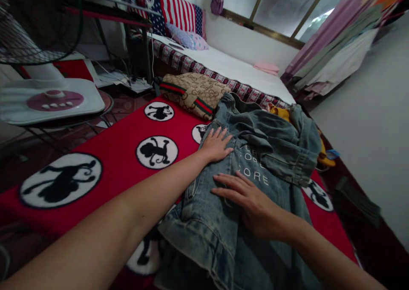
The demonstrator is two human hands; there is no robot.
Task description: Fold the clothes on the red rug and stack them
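Note:
A blue denim jacket point(268, 200) with white printed letters lies spread over a red blanket point(179, 143) patterned with black monkey figures in white circles. One sleeve is folded across the jacket's upper part. My left hand point(217, 145) rests flat on the denim near the left side, its fingers spread. Lower down, my right hand point(252, 200) is over the printed front, fingers stretched out and apart, the fingertips at the cloth. Neither hand grips anything. Part of the lettering is hidden by folds and by my right hand.
A brown patterned cushion point(194, 90) with green-red stripes sits beyond the jacket. Yellow cloth point(281, 112) lies at the jacket's far right. On the left stands an electric fan point(54, 98). Behind is a bed point(230, 62) with pillows, below a window; a wall rises on the right.

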